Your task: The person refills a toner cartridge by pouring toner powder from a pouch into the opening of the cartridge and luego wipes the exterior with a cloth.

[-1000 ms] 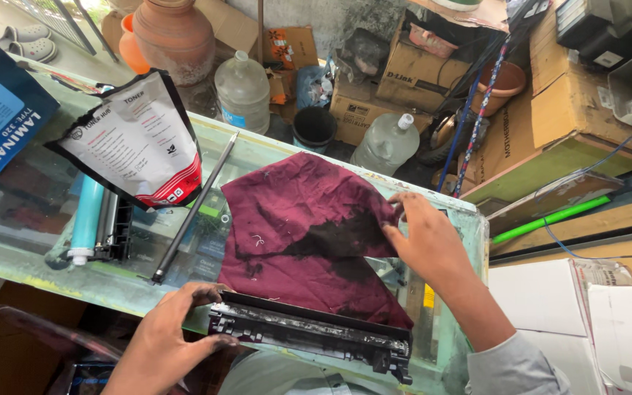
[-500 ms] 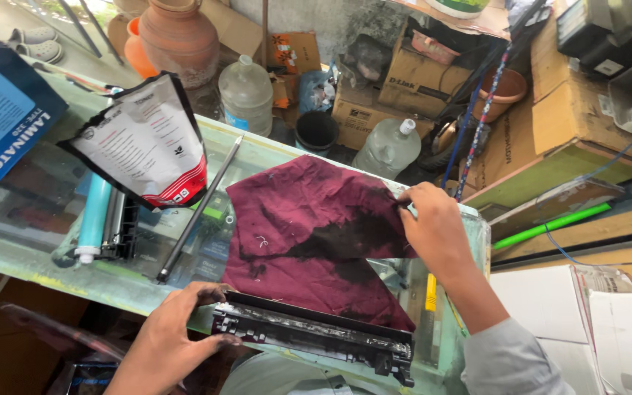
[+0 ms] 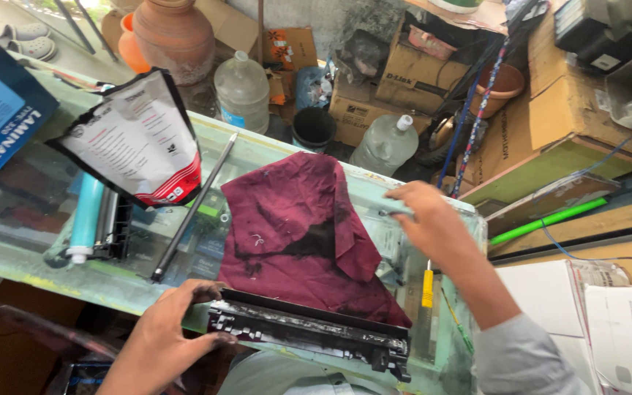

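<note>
At the glass counter's (image 3: 31, 249) near edge, your left hand (image 3: 166, 340) clamps the black toner cartridge's (image 3: 309, 333) end on the maroon cloth (image 3: 294, 219); your right hand (image 3: 433, 223) pinches something small, unclear what.

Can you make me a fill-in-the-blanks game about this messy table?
1. The left hand grips one end of the black ____, which lies along the near edge of the table.
2. The stained cloth spread on the table is ____ in colour.
3. The right hand reaches over the far right ____ of the cloth.
4. The thin metal rod lies between the cloth and the white ____.

Missing words: cartridge; maroon; corner; pouch
</note>
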